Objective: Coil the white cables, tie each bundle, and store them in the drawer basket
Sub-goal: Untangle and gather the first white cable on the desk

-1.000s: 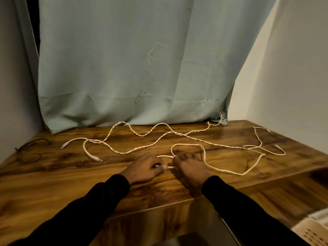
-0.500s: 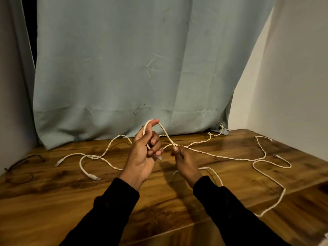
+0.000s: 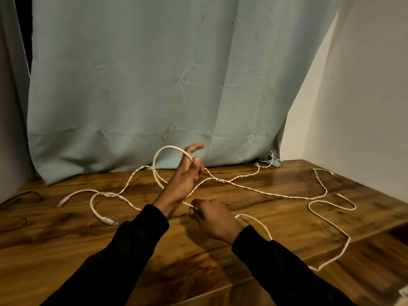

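Head view. The left hand [image 3: 184,180] is raised above the wooden counter [image 3: 254,237], palm turned inward, its fingers [image 3: 195,149] spread and extended toward 12 o'clock. A white cable [image 3: 289,195] passes over these fingers and forms an open loop that arcs out toward 10 o'clock of the hand, then descends behind the wrist. The left fingers are open, with the cable draped across them rather than pinched.

The right hand [image 3: 215,219] sits low, near the counter at 5 o'clock of the left hand. Its fingers are closed on the same cable where the strand comes down from the loop; the exact pinch point is partly hidden by the knuckles. From the right hand the cable runs toward 3 o'clock, curves over the counter's front edge at the right, and returns in a wavy line toward the far right corner.

A second, twisted white cable [image 3: 130,184] lies slack on the counter, running from 9 o'clock, where two connector ends rest on the wood, to the far edge at 1 o'clock beside the pale blue curtain [image 3: 154,85]. Both forearms wear black sleeves [image 3: 136,244]. A thin dark wire [image 3: 19,197] lies at the far left of the counter.
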